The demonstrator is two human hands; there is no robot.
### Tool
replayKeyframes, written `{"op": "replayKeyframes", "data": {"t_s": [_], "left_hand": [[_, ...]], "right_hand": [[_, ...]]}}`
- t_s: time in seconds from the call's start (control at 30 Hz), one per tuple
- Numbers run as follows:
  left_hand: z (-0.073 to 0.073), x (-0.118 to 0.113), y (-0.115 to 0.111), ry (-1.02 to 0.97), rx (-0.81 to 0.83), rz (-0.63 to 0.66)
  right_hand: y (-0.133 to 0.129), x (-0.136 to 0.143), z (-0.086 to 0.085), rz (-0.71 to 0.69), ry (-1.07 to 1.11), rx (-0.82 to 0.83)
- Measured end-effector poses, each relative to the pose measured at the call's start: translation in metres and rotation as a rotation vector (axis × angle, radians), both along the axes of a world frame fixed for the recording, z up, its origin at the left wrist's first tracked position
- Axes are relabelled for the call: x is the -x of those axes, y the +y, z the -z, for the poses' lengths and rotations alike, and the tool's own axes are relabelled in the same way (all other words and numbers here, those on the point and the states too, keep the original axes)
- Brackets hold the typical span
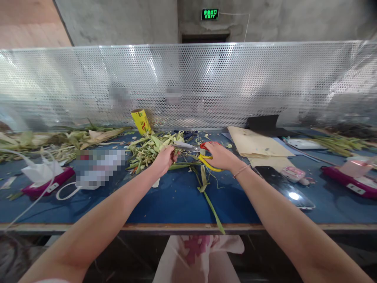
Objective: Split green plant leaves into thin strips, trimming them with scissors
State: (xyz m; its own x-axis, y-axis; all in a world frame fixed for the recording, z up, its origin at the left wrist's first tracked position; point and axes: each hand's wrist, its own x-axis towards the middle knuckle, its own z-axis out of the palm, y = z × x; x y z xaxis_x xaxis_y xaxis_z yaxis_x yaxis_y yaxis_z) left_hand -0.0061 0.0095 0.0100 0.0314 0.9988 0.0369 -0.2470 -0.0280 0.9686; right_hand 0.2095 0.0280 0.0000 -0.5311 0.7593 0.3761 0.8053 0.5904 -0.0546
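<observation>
My right hand is closed around scissors with one red and one yellow handle loop. Their metal blades point left and reach my left hand. The left fingers are pinched together at the blade tips on a small greenish plant piece, mostly hidden by the fingers. Behind and beside that hand lies a heap of cut pale-green plant bits. A long green leaf stalk runs below the scissors to the table's front edge, with a withered leaf near its upper end.
A yellow cardboard tube leans behind the heap. Dry husks and stalks lie at left, near a magenta power strip and cables. At right are brown paper, a dark phone and a pink case. A perforated metal panel stands behind.
</observation>
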Motion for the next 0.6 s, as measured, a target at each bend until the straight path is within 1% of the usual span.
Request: {"op": "replayKeyframes", "data": {"t_s": [0.1, 0.23, 0.33, 0.5, 0.6], "left_hand": [[-0.0022, -0.0023, -0.0033, -0.001, 0.026, -0.002], [-0.0026, -0.0036, -0.0044, -0.018, 0.045, 0.029], [-0.0012, -0.0035, -0.0037, -0.019, 0.043, 0.027], [-0.0018, -0.0028, -0.0038, 0.000, 0.058, 0.049], [-0.0030, -0.0030, -0.0047, 0.004, 0.069, 0.052]], "right_hand": [[0.0017, -0.0002, 0.0007, -0.004, 0.007, 0.019], [0.0021, 0.0004, -0.0009, 0.005, -0.003, 0.048], [0.0026, 0.0000, -0.0021, 0.003, -0.005, 0.040], [0.0066, -0.0025, -0.0004, -0.048, 0.012, 0.009], [0.0088, -0.0033, 0.0010, -0.036, -0.001, 0.018]]}}
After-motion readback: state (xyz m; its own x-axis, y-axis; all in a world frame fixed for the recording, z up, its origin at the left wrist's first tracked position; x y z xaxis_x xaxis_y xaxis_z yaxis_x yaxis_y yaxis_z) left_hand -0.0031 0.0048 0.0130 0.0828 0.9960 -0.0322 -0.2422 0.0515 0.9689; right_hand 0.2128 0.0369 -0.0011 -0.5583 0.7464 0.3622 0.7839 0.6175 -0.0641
